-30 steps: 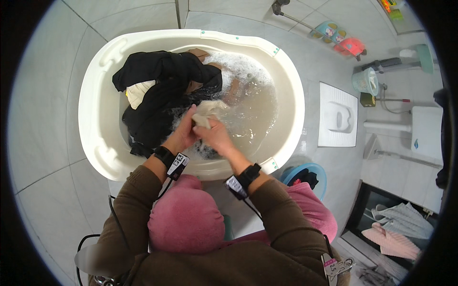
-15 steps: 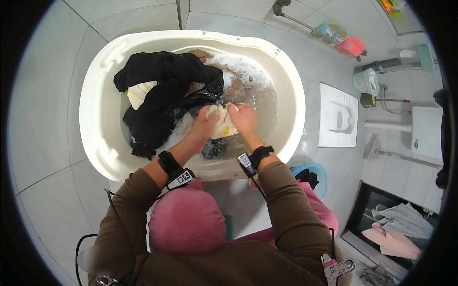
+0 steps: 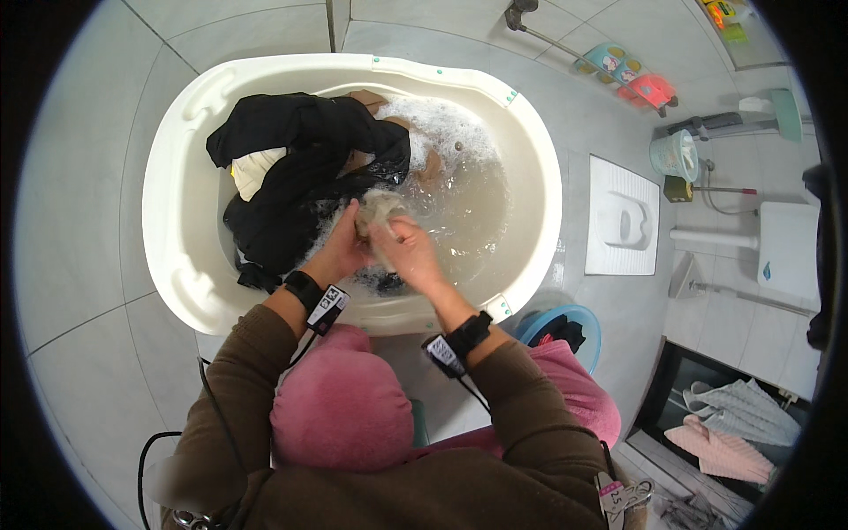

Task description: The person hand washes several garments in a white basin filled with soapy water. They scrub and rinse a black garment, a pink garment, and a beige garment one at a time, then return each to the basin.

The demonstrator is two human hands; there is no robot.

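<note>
Cloth point(image 3: 381, 208), pale and bunched, sits between our two hands over the middle of the white tub point(image 3: 541, 190); we cannot tell whether its underside touches the cloudy water point(image 3: 468, 216). Our right hand point(image 3: 410, 254) curls around it, the fingers softened by blur. Our left hand point(image 3: 341, 246) has its thumb up along the cloth's edge, but its other fingers are hidden, so we cannot tell how tightly they close. Beside them, a black garment point(image 3: 291, 181) lies heaped, its lower parts lost under suds, and covers part of a cream piece point(image 3: 257, 172). Near our right knee, the leg cuts off part of a blue basin point(image 3: 594, 336) holding dark fabric point(image 3: 562, 332) we cannot identify.
</note>
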